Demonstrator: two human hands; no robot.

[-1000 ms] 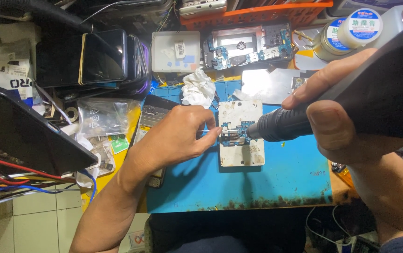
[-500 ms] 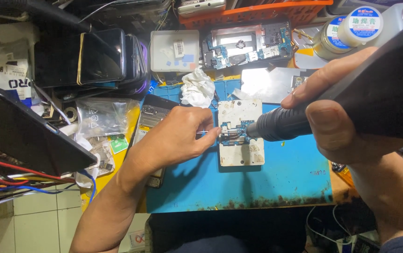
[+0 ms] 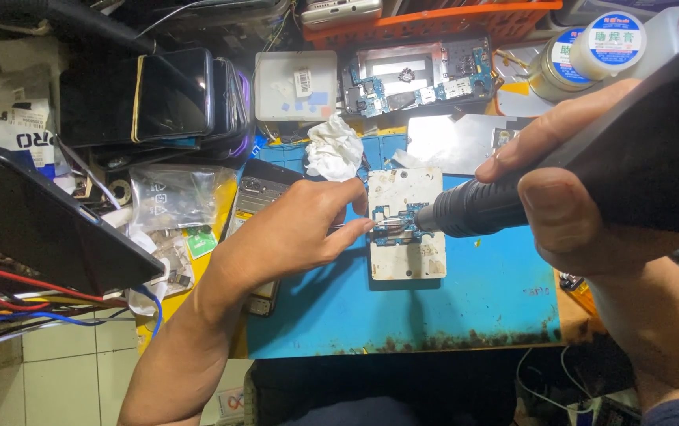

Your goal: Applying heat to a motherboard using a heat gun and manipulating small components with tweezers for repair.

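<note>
Head view — left hand (image 3: pixel 292 233) pinches tweezers (image 3: pixel 359 226) at the small circuit board (image 3: pixel 399 223) on its white holder plate (image 3: pixel 406 260), blue mat (image 3: pixel 466 308) beneath. Right hand (image 3: pixel 584 197) grips hot-air nozzle (image 3: pixel 466 211) — unmoved against earlier frames, heating ongoing.

Up at the back, a stack of dark phones (image 3: pixel 170 99) sits bound with a yellow band, and just right of it a white square tray (image 3: pixel 295 85) holds small scraps. An opened phone body (image 3: pixel 422 79) lies next, its blue boards bare, below an orange bin (image 3: pixel 434 17). Far right, 2 round tins (image 3: pixel 584 51) with blue-and-white lids. A crumpled white tissue (image 3: pixel 333 147) rests at the top edge of the blue mat (image 3: pixel 466 304). On the left, a clear plastic bag (image 3: pixel 174 197), a large black screen (image 3: pixel 36 225) tilted over red and blue wires (image 3: pixel 16 304).
</note>
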